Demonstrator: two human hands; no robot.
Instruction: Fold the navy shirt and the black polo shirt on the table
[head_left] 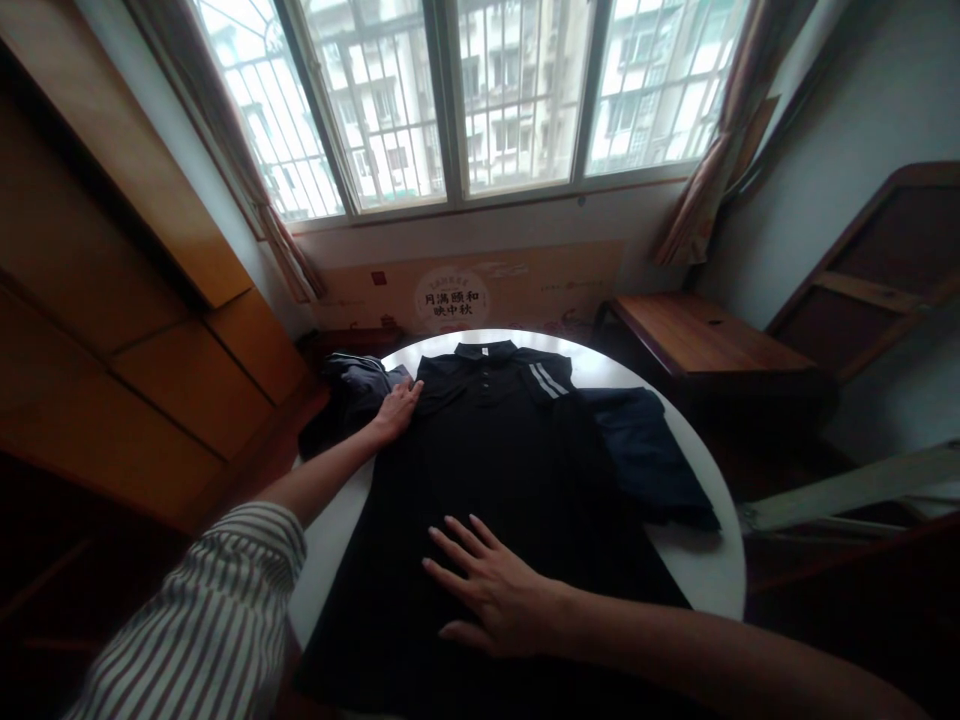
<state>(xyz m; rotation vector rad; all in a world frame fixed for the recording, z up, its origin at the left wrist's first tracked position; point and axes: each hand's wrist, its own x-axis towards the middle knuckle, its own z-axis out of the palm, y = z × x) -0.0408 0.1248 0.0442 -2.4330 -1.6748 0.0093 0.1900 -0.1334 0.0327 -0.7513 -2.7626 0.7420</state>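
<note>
A black polo shirt [480,450] lies spread face up, collar toward the window, its lower part reaching the near edge of the view. Its collar and buttons show at the top, and two pale stripes cross the sleeve on the right. My left hand [397,408] rests on the shirt's left sleeve edge, fingers stretched forward, close to a dark bundle of clothing. On the lower front of the shirt, my right hand [502,595] is open, palm down with fingers spread.
The shirt covers much of a round white table [724,560]. Folded dark blue cloth [649,450] lies at the right, and dark bundled clothing [356,385] at the left. Beyond are a wooden bench [720,330], a folded wooden chair [870,285] and a window. Cabinets stand left.
</note>
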